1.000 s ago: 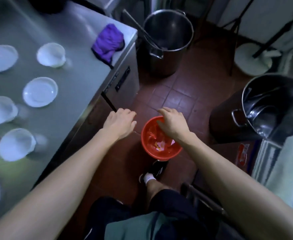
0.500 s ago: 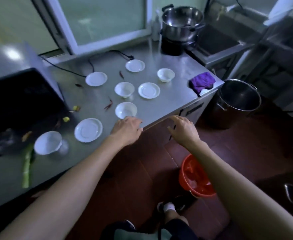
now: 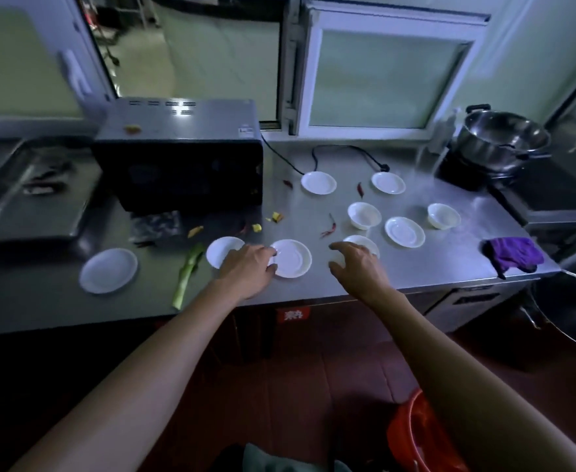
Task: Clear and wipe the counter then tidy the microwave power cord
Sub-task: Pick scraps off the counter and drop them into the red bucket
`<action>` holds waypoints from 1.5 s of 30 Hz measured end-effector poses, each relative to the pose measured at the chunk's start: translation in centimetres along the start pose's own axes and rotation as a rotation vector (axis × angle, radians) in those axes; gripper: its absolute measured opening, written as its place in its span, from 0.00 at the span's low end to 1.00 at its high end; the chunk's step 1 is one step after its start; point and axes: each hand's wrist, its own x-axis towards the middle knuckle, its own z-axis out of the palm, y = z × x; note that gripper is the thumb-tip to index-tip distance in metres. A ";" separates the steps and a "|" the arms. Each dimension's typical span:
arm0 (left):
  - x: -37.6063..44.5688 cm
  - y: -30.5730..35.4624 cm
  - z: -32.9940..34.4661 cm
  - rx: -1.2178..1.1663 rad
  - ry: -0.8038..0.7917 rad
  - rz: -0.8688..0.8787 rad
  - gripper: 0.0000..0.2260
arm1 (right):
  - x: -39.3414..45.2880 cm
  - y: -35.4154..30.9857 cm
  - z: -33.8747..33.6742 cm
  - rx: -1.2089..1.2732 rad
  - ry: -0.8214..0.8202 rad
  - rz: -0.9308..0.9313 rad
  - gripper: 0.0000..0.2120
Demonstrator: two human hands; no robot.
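Note:
A steel counter [image 3: 416,267] carries several white saucers and small bowls, red chillies [image 3: 329,228], yellow scraps [image 3: 256,227] and a green stalk [image 3: 187,274]. My left hand [image 3: 247,270] touches the left rim of a white saucer [image 3: 293,258], fingers loosely bent, beside a small bowl [image 3: 220,250]. My right hand [image 3: 358,265] hovers with spread fingers over another white bowl [image 3: 364,242], holding nothing. The black microwave [image 3: 181,165] stands at the back left. Its black power cord [image 3: 347,155] loops loose across the counter behind the dishes. A purple cloth [image 3: 514,253] lies at the right edge.
A steel pot [image 3: 501,141] sits on a burner at the far right. A metal tray [image 3: 31,195] lies left of the microwave. On the floor stand a red bucket [image 3: 416,437] by my right arm and a large steel pot [image 3: 572,311] at the right.
My view has risen from the red bucket on the floor to the counter. Both hands have moved up from the bucket and now reach over the dishes near the front edge.

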 end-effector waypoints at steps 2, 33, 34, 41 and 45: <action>-0.7 -1.7 -0.2 -0.015 0.024 -0.023 0.17 | 0.8 -1.5 1.0 -0.009 -0.013 -0.030 0.20; 19.1 -9.1 6.2 -0.114 -0.053 -0.316 0.16 | 27.2 3.9 13.1 0.023 -0.372 -0.150 0.20; 19.5 -9.2 6.5 -0.118 -0.059 -0.322 0.16 | 27.9 3.9 13.5 0.022 -0.381 -0.158 0.21; 22.7 -11.0 8.1 -0.161 0.001 -0.344 0.14 | 32.0 3.8 16.4 -0.023 -0.348 -0.265 0.20; 24.5 -12.1 8.9 -0.148 0.006 -0.348 0.09 | 33.8 3.4 18.1 -0.056 -0.354 -0.286 0.21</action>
